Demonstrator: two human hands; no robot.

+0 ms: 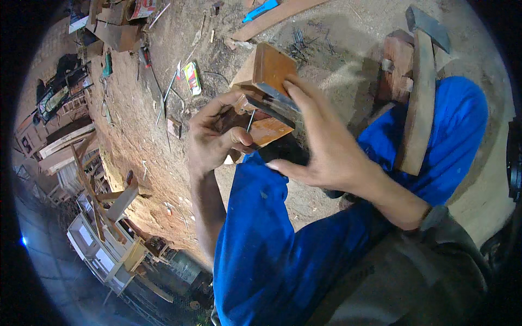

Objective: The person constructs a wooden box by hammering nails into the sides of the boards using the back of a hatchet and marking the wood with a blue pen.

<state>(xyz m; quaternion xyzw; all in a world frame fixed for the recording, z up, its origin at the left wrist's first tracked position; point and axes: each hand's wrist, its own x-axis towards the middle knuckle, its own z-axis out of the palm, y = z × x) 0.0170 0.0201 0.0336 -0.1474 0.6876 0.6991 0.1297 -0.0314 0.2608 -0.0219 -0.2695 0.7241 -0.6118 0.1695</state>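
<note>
My left hand (215, 133) is closed, its fingers and thumb around the left end of a small wooden piece (272, 132) with an orange-brown face and a dark edge. A thin, nail-like metal pin (250, 120) shows beside the thumb tip. My right hand (331, 146) is spread, thumb apart from the fingers. Its fingertips touch the side of a brown wooden block (275, 68) just beyond, and its thumb reaches toward my blue-clad knee (258, 179). Whether the block and the smaller piece are joined I cannot tell.
A hammer (421, 103) leans on my right leg, its head beside a rough wood chunk (397, 65). Loose nails (299, 43), a blue marker (261, 10), a curved wood strip (277, 20), a yellow-green packet (192, 77) and a screwdriver (145, 57) lie on the dirt ground. Lumber stands left.
</note>
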